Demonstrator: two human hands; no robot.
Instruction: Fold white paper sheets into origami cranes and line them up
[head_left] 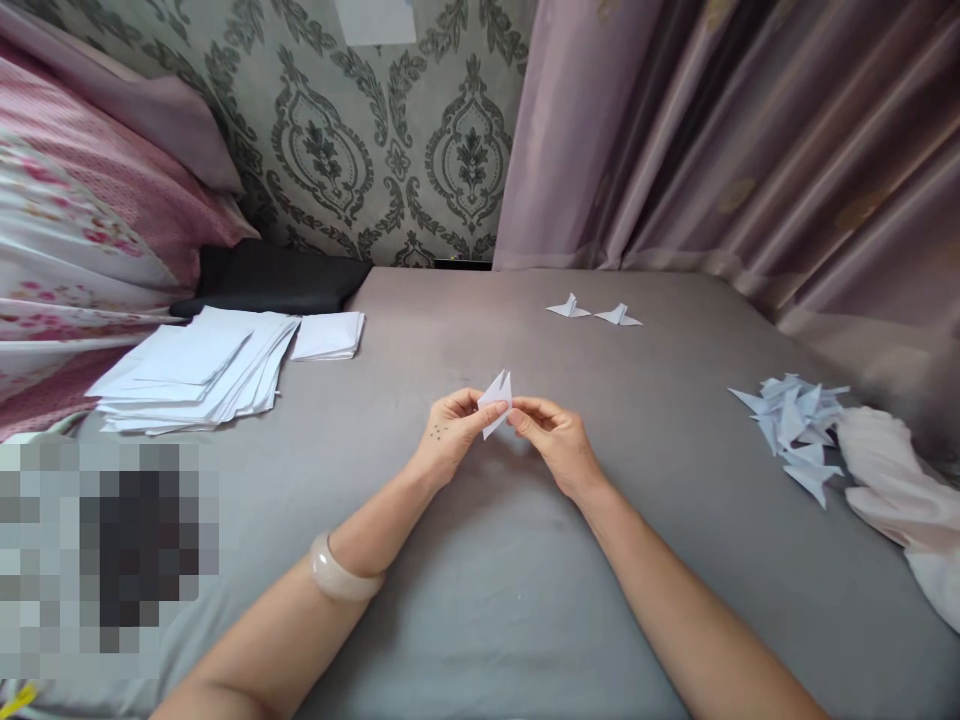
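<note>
A small folded piece of white paper (495, 395) with two upright points is held up in front of me, over the grey sheet. My left hand (456, 425) grips it from the left, thumb across its face. At its right edge my right hand (551, 432) pinches the paper between thumb and fingers. Farther back stand two folded paper birds (569, 307), side by side. A pile of similar folded paper pieces (799, 415) lies at the right.
A large stack of white paper (195, 365) lies at the left, beside a smaller stack (328, 336). Behind them is a black flat item (277, 278). White cloth (892, 470) lies at the right; curtains (637, 130) hang behind. A blurred patch covers the lower left.
</note>
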